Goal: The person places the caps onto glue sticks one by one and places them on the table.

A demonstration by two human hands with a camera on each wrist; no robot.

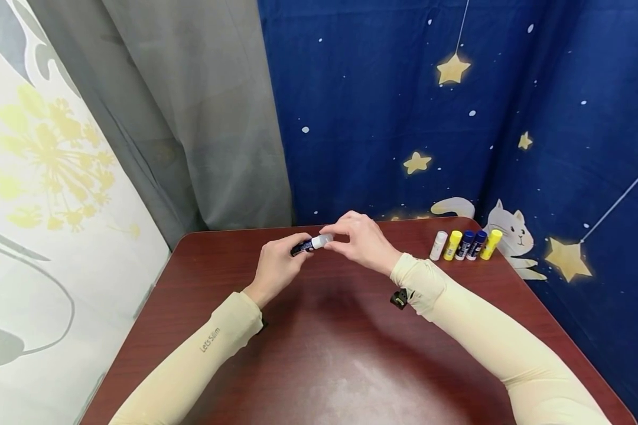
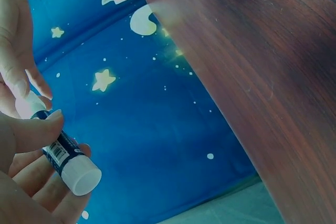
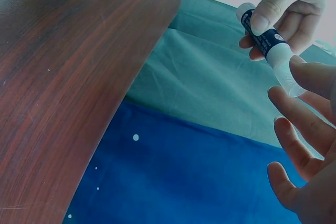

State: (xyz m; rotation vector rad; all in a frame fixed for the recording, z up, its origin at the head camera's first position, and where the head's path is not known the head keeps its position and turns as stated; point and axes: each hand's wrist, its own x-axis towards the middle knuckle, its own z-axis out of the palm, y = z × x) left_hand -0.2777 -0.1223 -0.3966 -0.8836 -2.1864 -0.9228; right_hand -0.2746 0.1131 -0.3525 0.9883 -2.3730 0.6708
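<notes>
My left hand (image 1: 277,264) grips a dark blue glue stick (image 1: 302,247), thumb on one side and fingers on the other. The stick is held tilted above the far part of the table. Its whitish base (image 2: 82,176) sticks out past the left fingers, and a barcode shows on its label. At the other end is a translucent cap (image 3: 286,71). My right hand (image 1: 363,239) pinches that cap between thumb and index finger, while its other fingers are spread away from the stick in the right wrist view.
Several glue sticks stand in a row at the table's far right corner: a white one (image 1: 438,245), yellow ones (image 1: 452,245) and dark blue ones (image 1: 476,245). The dark red table (image 1: 345,360) ends close behind my hands, where grey and blue curtains (image 1: 361,118) hang.
</notes>
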